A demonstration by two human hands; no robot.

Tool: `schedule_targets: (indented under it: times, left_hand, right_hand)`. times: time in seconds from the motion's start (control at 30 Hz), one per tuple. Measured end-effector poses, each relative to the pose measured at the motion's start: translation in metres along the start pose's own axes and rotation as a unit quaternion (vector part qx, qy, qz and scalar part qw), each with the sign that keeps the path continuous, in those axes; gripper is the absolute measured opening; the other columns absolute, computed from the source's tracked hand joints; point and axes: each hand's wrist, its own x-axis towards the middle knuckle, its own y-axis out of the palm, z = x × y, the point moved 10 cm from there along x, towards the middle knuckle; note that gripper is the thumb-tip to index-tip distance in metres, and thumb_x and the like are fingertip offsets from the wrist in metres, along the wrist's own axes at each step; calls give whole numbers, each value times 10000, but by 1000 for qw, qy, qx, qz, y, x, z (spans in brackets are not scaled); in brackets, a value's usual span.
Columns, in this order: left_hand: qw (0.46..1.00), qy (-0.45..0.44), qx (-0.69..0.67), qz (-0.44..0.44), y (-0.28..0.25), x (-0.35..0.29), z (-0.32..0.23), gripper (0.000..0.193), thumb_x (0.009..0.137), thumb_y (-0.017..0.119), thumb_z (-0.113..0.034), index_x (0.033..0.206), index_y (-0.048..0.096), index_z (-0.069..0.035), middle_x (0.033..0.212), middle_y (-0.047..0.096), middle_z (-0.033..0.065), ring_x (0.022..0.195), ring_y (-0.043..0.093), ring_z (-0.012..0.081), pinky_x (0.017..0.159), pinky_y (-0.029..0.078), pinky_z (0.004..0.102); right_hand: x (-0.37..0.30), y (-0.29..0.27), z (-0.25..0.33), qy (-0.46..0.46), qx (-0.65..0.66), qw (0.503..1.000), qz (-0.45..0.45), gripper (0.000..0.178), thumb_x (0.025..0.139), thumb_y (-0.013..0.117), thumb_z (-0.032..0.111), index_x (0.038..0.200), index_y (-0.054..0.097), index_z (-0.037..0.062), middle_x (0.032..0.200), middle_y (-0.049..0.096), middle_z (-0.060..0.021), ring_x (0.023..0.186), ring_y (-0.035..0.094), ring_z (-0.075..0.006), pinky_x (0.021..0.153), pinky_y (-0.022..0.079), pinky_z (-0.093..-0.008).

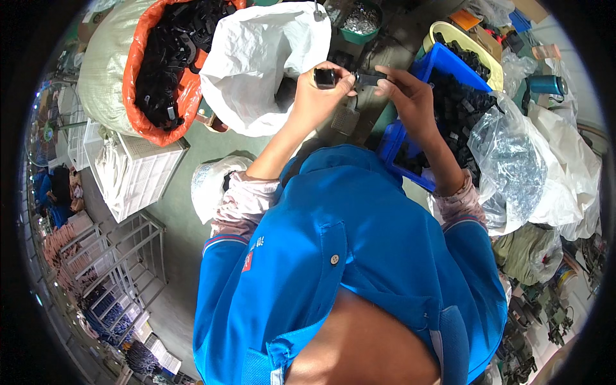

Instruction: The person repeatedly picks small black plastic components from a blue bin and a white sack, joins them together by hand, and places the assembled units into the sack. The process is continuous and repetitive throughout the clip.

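Note:
My left hand [313,102] is closed around a small black plastic part [325,78] with a shiny, boxy end. Across from it, my right hand [416,106] pinches a flat dark piece [371,79] between thumb and fingers. The two pieces are close together over the work surface; whether they touch is hard to tell. An open white woven sack [234,48] stands just left of my left hand, with something dark low inside. Beside my right forearm is a blue bin [459,63] holding many black parts [457,106].
At the far left an orange-lined sack [131,96] holds black parts. A white crate [151,163] and metal rack [138,256] stand left. A green bowl [360,37] of small metal pieces and a yellow basin [449,29] sit far off. Clear plastic bags [513,160] lie right.

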Motion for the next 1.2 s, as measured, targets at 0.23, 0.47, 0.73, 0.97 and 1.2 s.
schedule_targets:
  times: [0.23, 0.47, 0.73, 0.97, 1.2]
  left_hand:
    - [952, -185, -240, 46, -12, -5, 26, 322, 887, 663, -110, 1133, 509, 29, 979, 603, 90, 864, 644, 192, 681, 608, 405]
    - [906, -195, -335, 167, 9, -18, 23, 373, 953, 552, -86, 1282, 451, 59, 1118, 605, 182, 961, 640, 242, 891, 559, 500]
    - [867, -291, -370, 163, 26, -37, 31, 397, 953, 566, -127, 1305, 430, -1, 1177, 582, 187, 744, 556, 169, 502, 480, 241]
    - [932, -199, -247, 175, 32, -31, 27, 303, 920, 612, -73, 1194, 537, 33, 1160, 604, 166, 1122, 612, 290, 851, 584, 389]
    - [929, -218, -230, 192, 33, -33, 23, 359, 956, 560, -141, 1288, 513, -12, 1220, 609, 168, 1059, 644, 251, 675, 593, 296]
  right_hand:
    - [3, -15, -29, 102, 125, 987, 10, 341, 941, 611, 148, 1225, 590, -39, 965, 664, -87, 875, 637, -134, 805, 510, -271]
    - [15, -33, -15, 87, 176, 980, 17, 313, 936, 619, 148, 1185, 580, -37, 1021, 645, -110, 878, 649, -190, 804, 530, -307]
    - [26, -30, -4, 74, 212, 972, 68, 288, 949, 595, 146, 1189, 613, -11, 1030, 665, -96, 903, 642, -160, 814, 522, -286]
    - [27, -30, -2, 82, 187, 978, 41, 257, 928, 627, 145, 1138, 627, -2, 980, 661, -58, 857, 637, -141, 790, 513, -268]
    - [28, -32, 3, 66, 180, 980, 52, 237, 914, 647, 147, 1103, 636, 4, 948, 659, -56, 842, 629, -132, 767, 504, -261]
